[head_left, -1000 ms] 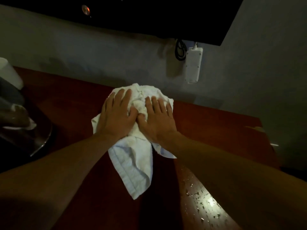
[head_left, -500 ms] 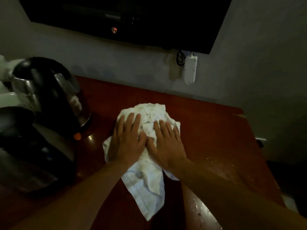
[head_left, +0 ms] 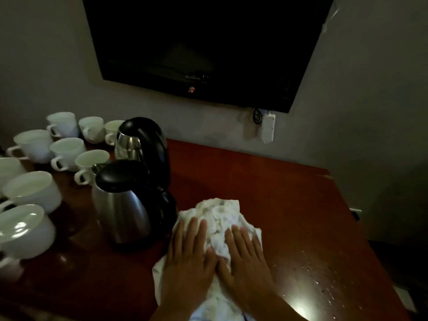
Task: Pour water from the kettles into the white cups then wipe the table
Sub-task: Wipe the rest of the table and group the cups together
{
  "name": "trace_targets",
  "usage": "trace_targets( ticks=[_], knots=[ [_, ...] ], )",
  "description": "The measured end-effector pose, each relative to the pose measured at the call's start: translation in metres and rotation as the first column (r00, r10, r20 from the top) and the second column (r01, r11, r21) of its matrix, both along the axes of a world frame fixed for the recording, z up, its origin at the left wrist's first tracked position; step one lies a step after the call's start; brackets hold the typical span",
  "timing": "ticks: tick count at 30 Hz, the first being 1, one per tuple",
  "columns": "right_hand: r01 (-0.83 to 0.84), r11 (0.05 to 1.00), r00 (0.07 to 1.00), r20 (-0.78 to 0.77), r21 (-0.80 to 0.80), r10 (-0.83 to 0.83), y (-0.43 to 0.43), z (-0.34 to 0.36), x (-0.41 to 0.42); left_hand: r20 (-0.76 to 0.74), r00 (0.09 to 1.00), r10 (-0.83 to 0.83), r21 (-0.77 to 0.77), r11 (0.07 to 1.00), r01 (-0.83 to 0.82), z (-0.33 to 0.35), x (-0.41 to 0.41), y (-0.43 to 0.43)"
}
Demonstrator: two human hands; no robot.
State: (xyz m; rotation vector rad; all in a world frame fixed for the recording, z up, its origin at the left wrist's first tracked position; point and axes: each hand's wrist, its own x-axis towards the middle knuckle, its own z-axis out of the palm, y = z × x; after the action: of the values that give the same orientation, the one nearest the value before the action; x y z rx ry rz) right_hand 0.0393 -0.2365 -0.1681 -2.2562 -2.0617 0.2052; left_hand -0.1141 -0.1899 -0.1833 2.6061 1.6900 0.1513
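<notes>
1. Cloth (head_left: 220, 218): white and crumpled, lying on the desk (head_left: 266, 181) just right of the near kettle (head_left: 122, 209). Its edge sits close against the kettle's black handle; I can't tell if they touch.
2. Left hand (head_left: 187, 258): palm down on the kettle side of the cloth. Fingers (head_left: 193, 230) are straight and together, pressing flat and gripping nothing.
3. Right hand (head_left: 245, 260): palm down on the side of the cloth away from the kettle. Fingers (head_left: 240, 239) are straight and slightly spread, also pressing. The two thumbs meet mid-cloth.
4. Far kettle (head_left: 141, 140): right behind the near kettle. Both are upright with lids down.
5. White cups (head_left: 30, 193): upright cluster left of the near kettle. I can't read fill levels in this light.
6. Water droplets (head_left: 319, 281): on the desk beyond the cloth, well apart from the near kettle.
7. Dark TV (head_left: 203, 42): on the wall above and behind the kettle.
</notes>
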Motion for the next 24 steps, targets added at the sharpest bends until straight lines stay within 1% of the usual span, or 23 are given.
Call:
trace_targets(
  ticks=[2,3,4,7,10,11,12,14,15,16,18,19,20,21,22,23,24],
  knots=[
    [-0.017,0.999,1.000,-0.024,-0.041,0.016,-0.006,0.004,-0.004,0.112,0.992,0.052,-0.025,0.998,-0.049,0.007,-0.002,-0.008],
    [-0.033,0.999,0.999,-0.022,-0.011,0.033,-0.008,0.005,-0.004,0.134,0.989,0.060,-0.009,0.998,-0.060,0.009,-0.004,-0.011],
    [-0.041,0.998,0.998,-0.043,-0.053,0.039,-0.009,0.007,-0.003,0.136,0.989,0.056,0.001,0.998,-0.057,0.010,-0.005,-0.012],
    [-0.057,0.997,0.998,-0.043,-0.052,0.054,-0.002,0.029,0.001,0.154,0.988,-0.006,0.035,0.999,0.001,0.014,-0.008,-0.003],
    [-0.037,0.999,0.998,-0.046,0.033,0.038,0.014,0.052,0.000,0.156,0.985,-0.074,-0.024,0.997,0.079,0.047,-0.008,0.011],
    [-0.023,0.998,0.999,-0.041,0.054,0.025,0.022,0.060,-0.001,0.107,0.987,-0.117,-0.032,0.992,0.121,0.062,-0.006,0.019],
    [-0.013,0.997,0.999,-0.046,0.081,0.017,0.032,0.069,-0.002,0.022,0.985,-0.169,-0.039,0.985,0.169,0.078,-0.002,0.028],
    [-0.026,0.994,0.998,-0.056,0.108,0.032,0.053,0.092,-0.005,-0.095,0.971,-0.219,-0.009,0.976,0.219,0.107,0.007,0.046],
    [-0.049,0.992,0.997,-0.053,0.116,0.056,0.064,0.105,-0.005,-0.112,0.969,-0.220,0.055,0.972,0.227,0.120,0.011,0.053],
    [-0.085,0.988,0.995,-0.041,0.127,0.091,0.077,0.117,-0.004,-0.112,0.968,-0.223,0.153,0.959,0.239,0.134,0.014,0.060],
    [-0.154,0.978,0.988,-0.012,0.139,0.157,0.103,0.141,-0.005,-0.068,0.963,-0.262,0.318,0.909,0.270,0.154,0.020,0.078],
    [-0.169,0.972,0.985,0.000,0.166,0.172,0.116,0.152,-0.007,0.019,0.959,-0.283,0.355,0.899,0.258,0.166,0.020,0.091],
    [-0.177,0.959,0.984,0.003,0.220,0.181,0.130,0.161,-0.010,0.137,0.952,-0.275,0.375,0.903,0.207,0.182,0.016,0.104],
    [-0.167,0.944,0.983,-0.026,0.284,0.181,0.143,0.169,-0.013,0.268,0.935,-0.232,0.367,0.922,0.124,0.197,0.008,0.117],
    [-0.152,0.934,0.983,-0.052,0.324,0.178,0.155,0.177,-0.018,0.365,0.914,-0.179,0.362,0.931,0.037,0.213,-0.001,0.130],
    [-0.159,0.932,0.979,-0.066,0.327,0.191,0.166,0.185,-0.024,0.408,0.907,-0.106,0.295,0.955,-0.021,0.226,-0.011,0.144],
    [-0.178,0.933,0.974,-0.076,0.311,0.212,0.175,0.191,-0.033,0.398,0.915,-0.069,0.263,0.964,-0.042,0.233,-0.025,0.159]
  ],
)
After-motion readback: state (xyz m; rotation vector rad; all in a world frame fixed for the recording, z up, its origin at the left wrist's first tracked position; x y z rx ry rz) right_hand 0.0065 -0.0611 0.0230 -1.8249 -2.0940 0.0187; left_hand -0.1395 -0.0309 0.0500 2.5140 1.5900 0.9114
